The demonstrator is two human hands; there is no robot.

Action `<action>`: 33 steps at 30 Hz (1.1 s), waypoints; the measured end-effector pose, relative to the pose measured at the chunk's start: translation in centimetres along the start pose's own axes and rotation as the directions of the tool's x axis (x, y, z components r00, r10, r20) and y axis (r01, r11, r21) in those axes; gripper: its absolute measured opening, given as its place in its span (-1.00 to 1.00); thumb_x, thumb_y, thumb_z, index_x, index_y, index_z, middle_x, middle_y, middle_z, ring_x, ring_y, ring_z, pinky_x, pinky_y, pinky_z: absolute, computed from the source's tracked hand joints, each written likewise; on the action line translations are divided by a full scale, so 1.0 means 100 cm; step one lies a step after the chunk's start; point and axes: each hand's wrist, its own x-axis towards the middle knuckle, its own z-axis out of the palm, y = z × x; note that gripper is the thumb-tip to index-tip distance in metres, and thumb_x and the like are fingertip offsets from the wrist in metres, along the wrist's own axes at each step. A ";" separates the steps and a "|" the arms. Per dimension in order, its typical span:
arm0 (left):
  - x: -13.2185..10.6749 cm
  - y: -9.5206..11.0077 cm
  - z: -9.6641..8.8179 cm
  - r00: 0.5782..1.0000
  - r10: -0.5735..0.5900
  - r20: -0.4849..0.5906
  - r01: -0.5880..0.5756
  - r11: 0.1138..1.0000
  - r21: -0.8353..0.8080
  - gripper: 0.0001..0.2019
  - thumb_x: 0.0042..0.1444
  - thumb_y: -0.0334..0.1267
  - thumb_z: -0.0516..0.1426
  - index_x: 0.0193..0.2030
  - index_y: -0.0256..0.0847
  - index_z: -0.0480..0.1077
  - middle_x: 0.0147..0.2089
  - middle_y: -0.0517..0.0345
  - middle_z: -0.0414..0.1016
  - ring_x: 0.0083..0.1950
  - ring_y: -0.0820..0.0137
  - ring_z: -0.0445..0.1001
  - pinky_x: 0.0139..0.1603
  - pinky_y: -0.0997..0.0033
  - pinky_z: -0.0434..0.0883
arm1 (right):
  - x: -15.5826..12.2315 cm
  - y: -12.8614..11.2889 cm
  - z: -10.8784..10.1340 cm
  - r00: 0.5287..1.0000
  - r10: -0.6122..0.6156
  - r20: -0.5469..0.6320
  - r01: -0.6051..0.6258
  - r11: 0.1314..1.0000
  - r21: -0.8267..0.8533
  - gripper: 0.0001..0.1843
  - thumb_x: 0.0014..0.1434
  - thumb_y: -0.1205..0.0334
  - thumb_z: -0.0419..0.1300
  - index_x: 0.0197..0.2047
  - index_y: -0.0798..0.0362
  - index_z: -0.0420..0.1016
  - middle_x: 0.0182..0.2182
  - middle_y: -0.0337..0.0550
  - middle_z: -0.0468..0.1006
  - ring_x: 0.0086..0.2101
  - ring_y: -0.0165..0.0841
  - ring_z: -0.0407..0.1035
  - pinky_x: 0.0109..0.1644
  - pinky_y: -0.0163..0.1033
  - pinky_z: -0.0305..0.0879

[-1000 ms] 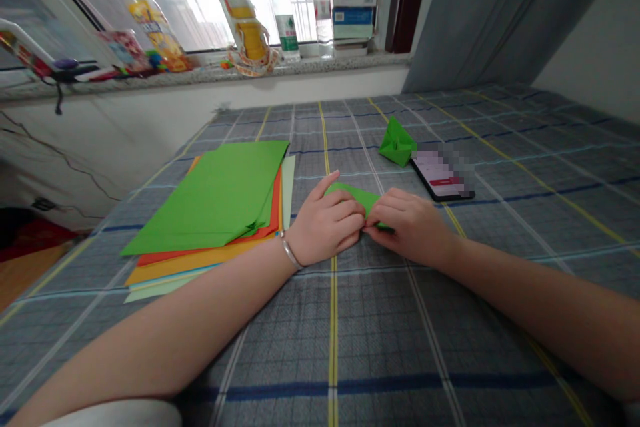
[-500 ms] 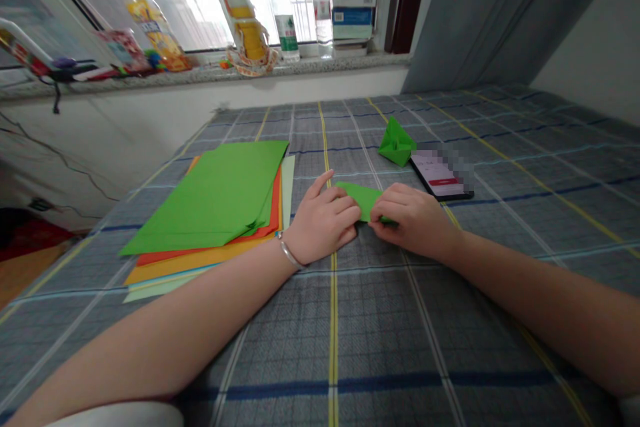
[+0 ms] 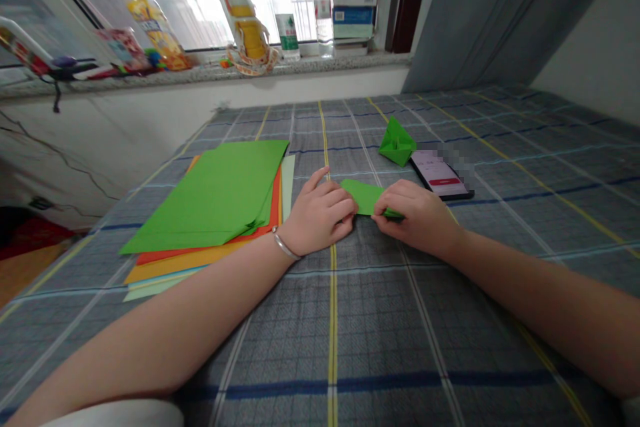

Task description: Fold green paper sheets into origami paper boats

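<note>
Between my hands is a small piece of green paper (image 3: 365, 197), low over the checked cloth. My left hand (image 3: 323, 213) is closed at its left end, the index finger raised and a silver bangle on the wrist. At the right end, my right hand (image 3: 413, 217) pinches the paper between thumb and fingers. Both hands cover the paper's ends, so its full shape is hidden. Beyond them stands a folded green paper shape (image 3: 397, 142), touching or almost touching a phone (image 3: 440, 173).
A stack of coloured paper (image 3: 215, 200), green on top, lies left of my left hand. The checked cloth (image 3: 370, 320) spreads under everything. On the windowsill stand a yellow cup (image 3: 251, 37), plastic bottles (image 3: 287, 33) and boxes (image 3: 353, 17). A grey curtain (image 3: 480, 20) hangs at right.
My hands have drawn slightly apart, the left a little to the left and the right a little to the right. More of the green paper shows between them.
</note>
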 end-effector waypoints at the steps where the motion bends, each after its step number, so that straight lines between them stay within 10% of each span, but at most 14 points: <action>1: 0.000 0.002 0.001 1.000 0.012 -0.010 -0.012 1.000 0.010 -0.90 0.14 -0.31 0.05 -0.34 -0.16 0.39 -0.31 0.23 0.53 -0.21 0.38 0.43 0.34 0.00 0.15 | 0.001 -0.003 0.001 1.000 0.000 0.001 0.000 1.000 0.003 -0.92 0.14 0.35 0.15 -0.39 0.02 0.41 -0.39 -0.18 0.53 -0.28 -0.27 0.37 -0.18 -0.18 0.28; 33: -0.002 -0.018 -0.017 0.995 -0.052 0.089 0.034 0.981 0.190 -0.92 0.12 -0.29 0.08 -0.37 -0.15 0.39 -0.34 0.18 0.48 -0.14 0.27 0.40 0.36 -0.18 0.08 | -0.001 0.024 -0.008 0.996 0.041 -0.079 -0.018 0.964 0.264 -0.87 0.09 0.36 0.22 -0.44 -0.02 0.38 -0.45 -0.24 0.55 -0.37 -0.34 0.40 -0.16 -0.16 0.27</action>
